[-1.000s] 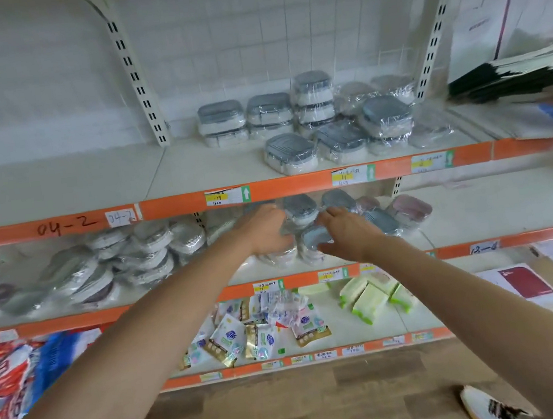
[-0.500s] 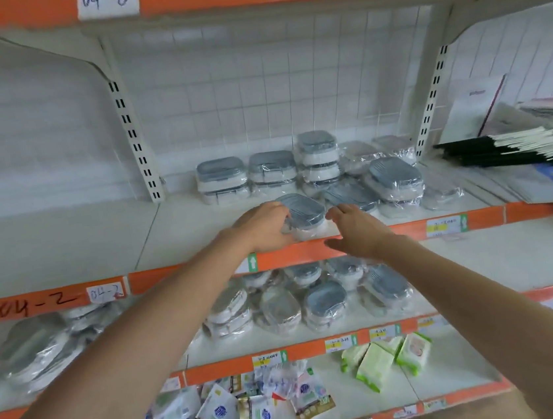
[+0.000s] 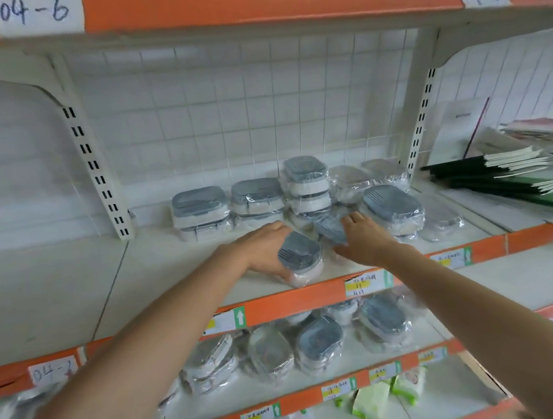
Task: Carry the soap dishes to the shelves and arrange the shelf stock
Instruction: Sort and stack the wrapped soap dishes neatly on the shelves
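Several plastic-wrapped grey-lidded soap dishes stand on the middle shelf [image 3: 160,291], some stacked at the back [image 3: 307,185]. My left hand [image 3: 262,252] grips one wrapped soap dish [image 3: 299,256] near the shelf's front edge, thumb under it and fingers behind. My right hand [image 3: 363,239] lies with straight fingers against a second, tilted dish [image 3: 330,227] just right of the first. A larger stack of dishes [image 3: 392,208] sits to the right of that hand.
More wrapped soap dishes [image 3: 319,342] fill the shelf below. Black and green folders [image 3: 506,179] lie on the same shelf at the right. The shelf's left part is bare. Slotted uprights [image 3: 97,174] flank the bay. Small packets [image 3: 370,405] lie on the lowest shelf.
The view has risen from the lower shelf to the middle one. Both hands came up from the lower shelf's dishes and now lie on dishes at the middle shelf's front.
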Available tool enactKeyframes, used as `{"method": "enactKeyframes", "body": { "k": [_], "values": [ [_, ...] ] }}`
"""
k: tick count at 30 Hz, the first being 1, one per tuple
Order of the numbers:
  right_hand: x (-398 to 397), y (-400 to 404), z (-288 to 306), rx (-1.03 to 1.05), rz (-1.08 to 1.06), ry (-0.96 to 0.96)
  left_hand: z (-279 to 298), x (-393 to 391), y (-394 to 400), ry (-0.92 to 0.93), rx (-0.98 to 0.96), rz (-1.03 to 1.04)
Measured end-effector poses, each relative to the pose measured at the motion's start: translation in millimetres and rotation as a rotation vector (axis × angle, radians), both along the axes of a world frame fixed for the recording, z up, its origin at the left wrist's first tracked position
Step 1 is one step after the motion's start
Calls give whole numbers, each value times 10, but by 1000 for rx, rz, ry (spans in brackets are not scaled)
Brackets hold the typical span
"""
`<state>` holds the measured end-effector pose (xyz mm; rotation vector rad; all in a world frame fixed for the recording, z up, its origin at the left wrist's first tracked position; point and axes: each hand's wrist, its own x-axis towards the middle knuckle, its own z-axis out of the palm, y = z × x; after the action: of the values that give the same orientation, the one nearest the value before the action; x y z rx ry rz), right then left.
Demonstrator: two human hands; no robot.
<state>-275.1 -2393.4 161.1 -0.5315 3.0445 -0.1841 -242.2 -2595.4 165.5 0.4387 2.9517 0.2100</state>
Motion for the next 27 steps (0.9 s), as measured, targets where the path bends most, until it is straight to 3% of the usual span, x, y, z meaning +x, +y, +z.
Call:
{"method": "enactKeyframes", "body": {
  "k": [8,16,27],
  "values": [
    [-354,117,-33,50,-21,-128,99,-342,99,-176,-124,-51],
    [-480,64,-142,55,-74,-157,95,-486,109,-206,-140,-28],
    [-546,66,-188,10,28,-231,-85,-349,-137,-113,-252,279]
  ]
}}
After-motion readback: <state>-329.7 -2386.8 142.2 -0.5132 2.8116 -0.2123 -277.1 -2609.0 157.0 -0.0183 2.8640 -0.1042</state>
